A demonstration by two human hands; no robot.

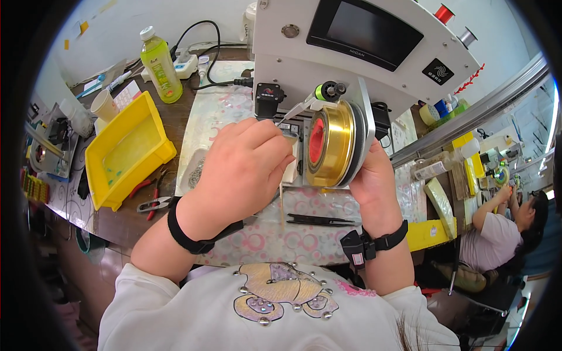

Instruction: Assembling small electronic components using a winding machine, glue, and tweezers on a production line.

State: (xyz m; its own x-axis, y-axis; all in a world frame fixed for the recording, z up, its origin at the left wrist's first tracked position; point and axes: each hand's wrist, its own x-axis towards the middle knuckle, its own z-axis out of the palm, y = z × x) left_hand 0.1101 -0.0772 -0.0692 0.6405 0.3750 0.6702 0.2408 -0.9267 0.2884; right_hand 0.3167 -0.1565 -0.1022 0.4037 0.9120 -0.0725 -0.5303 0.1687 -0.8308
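A white machine [275, 76] with a dark screen [366, 29] stands in front of me. On its front sits a gold-coloured spool [338, 143] with a red centre and a black rim, beside an upright grey metal plate [364, 105]. My left hand [249, 158] is just left of the spool, fingers curled and pinched together; whatever is in them is hidden. Close to its fingertips comes down a thin silver rod [295, 110] from a black and green knob [329, 90]. My right hand [374, 175] reaches behind the spool's right side, its fingertips hidden by the spool and plate.
Black tweezers [322, 220] lie on the patterned table cover [263, 243]. At left are a yellow tray [158, 126], red-handled pliers [155, 202], a green drink bottle [161, 67] and a paper cup [104, 105]. A clear bottle [445, 164] lies at right, with another person [492, 240] beyond.
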